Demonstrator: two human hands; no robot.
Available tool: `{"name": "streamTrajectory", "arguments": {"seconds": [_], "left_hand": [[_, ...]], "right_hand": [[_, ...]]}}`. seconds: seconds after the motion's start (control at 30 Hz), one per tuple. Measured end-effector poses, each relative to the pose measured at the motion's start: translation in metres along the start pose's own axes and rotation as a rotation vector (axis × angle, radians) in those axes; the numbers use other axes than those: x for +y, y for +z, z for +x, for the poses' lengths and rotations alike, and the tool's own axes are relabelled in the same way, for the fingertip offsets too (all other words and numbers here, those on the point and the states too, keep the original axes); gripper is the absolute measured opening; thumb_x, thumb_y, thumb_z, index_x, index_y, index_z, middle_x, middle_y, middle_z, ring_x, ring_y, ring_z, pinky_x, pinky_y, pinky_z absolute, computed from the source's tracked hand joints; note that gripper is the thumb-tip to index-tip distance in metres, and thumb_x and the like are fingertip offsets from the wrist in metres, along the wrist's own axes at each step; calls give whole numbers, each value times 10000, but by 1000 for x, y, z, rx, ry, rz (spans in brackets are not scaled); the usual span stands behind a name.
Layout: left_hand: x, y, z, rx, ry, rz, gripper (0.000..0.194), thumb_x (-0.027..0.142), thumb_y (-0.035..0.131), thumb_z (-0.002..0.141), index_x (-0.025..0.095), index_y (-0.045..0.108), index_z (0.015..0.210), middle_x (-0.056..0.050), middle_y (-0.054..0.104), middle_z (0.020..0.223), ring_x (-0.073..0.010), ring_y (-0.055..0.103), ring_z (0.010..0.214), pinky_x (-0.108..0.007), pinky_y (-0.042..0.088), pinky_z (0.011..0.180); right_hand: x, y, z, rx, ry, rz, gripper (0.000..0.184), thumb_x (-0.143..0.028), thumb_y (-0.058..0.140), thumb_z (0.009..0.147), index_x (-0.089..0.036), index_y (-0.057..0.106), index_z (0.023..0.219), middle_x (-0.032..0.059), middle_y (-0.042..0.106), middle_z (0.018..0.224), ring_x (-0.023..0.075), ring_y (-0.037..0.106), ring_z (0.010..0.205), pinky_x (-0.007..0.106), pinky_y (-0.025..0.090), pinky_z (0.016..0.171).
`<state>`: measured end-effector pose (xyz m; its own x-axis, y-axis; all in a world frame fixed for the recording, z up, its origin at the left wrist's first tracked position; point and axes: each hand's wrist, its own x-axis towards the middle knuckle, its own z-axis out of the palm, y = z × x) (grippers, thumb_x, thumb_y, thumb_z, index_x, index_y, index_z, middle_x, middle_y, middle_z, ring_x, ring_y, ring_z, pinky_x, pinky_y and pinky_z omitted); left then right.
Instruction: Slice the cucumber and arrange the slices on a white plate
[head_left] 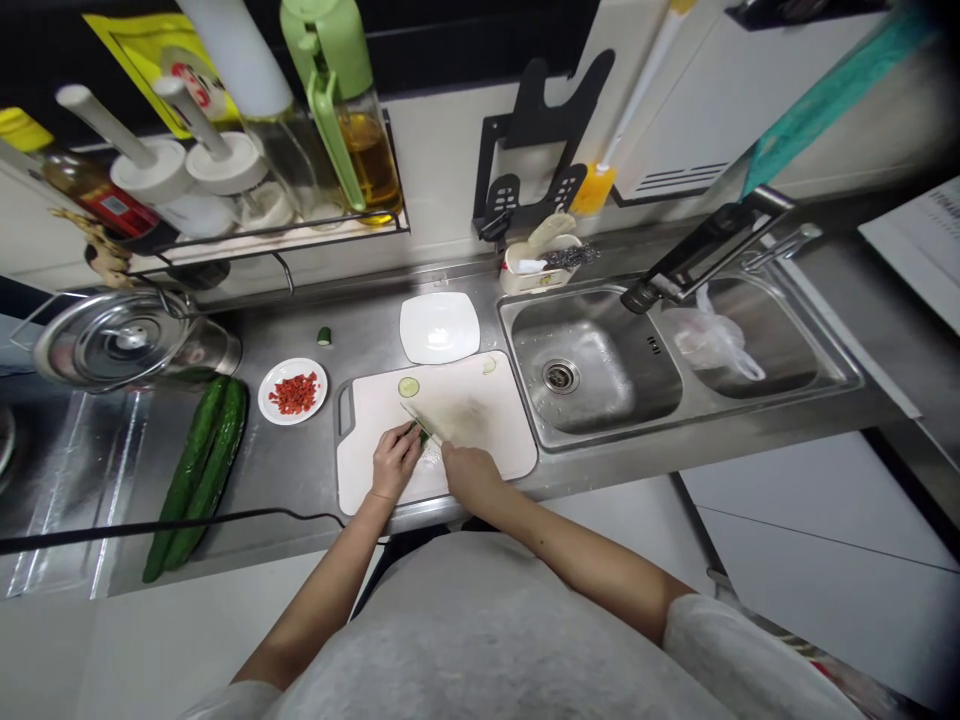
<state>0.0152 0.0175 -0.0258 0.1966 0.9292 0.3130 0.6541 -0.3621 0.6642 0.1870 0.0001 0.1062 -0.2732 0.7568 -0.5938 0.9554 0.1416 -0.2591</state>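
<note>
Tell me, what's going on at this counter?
Someone is working at a white cutting board. Their right hand grips a knife against a small green piece, which their left hand holds. A pale green slice lies on the board. Two whole cucumbers lie off to the left, near a round plate of chopped red bits. A squarish white plate sits behind the board.

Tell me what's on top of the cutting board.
On the cutting board: a round cucumber slice, a paler piece by the far edge and small pale bits. The left hand holds a green piece beside the knife in the right hand. Whatever's under the hands is hidden.
</note>
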Motion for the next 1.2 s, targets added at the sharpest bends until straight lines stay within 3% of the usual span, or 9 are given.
{"name": "streamTrajectory", "arguments": {"seconds": [0.1,0.37,1.2], "left_hand": [[0,0,1,14,33,1,216,264,531,882,219,671,1041,-82,651,1064,-176,607,1000,-347,518,882],[-1,1,2,69,115,3,214,226,549,874,209,663,1054,-79,658,1050,-172,614,978,-344,532,857],[0,1,2,64,84,-24,226,241,528,885,214,657,1069,-85,660,1057,-181,608,1009,-364,525,877]], "right_hand": [[1,3,3,77,-7,-16,244,-78,373,884,-133,522,1069,129,696,878,222,677,892,296,498,726],[4,3,6,55,-25,8,257,-69,395,865,-129,534,1073,135,694,907,217,669,910,293,490,749],[11,6,16,58,-50,23,276,-65,393,842,-114,571,1048,145,691,903,231,664,916,297,486,733]]}}
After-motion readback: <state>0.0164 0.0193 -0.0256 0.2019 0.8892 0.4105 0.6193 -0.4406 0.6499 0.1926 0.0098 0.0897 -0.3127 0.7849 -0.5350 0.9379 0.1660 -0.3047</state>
